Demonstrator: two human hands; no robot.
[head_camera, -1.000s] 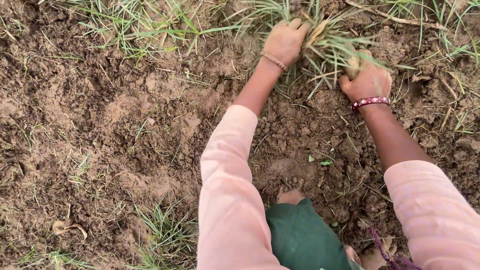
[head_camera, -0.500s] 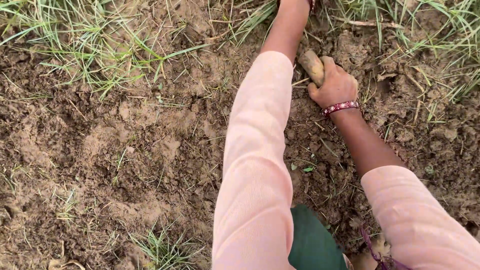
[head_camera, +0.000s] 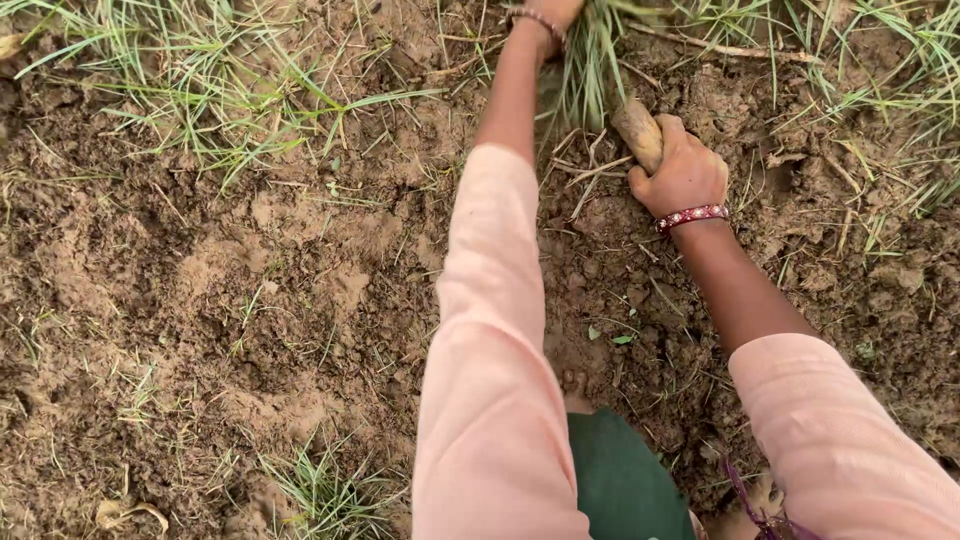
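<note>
A: Comparing w/ the earlier views: left hand (head_camera: 548, 12) has pushed further up, now mostly cut off at the top edge, buried in the grass clump (head_camera: 590, 60). Can't tell how its fingers sit; judging by the bunched blades, prob. holding the tuft.

B: Right hand (head_camera: 680, 172)?

A: Has shifted down and in toward the clump base. Fingers closed around a wooden handle (head_camera: 637, 132), mud-coated; working end hidden in blades and soil (head_camera: 250, 290).

B: Meaning?

A: Grass is drawn taut betw. both hands, tool at the roots, so my read is cutting or uprooting is underway, clump not yet free. Loose soil and stray tufts (head_camera: 210, 90) lie left.
</note>
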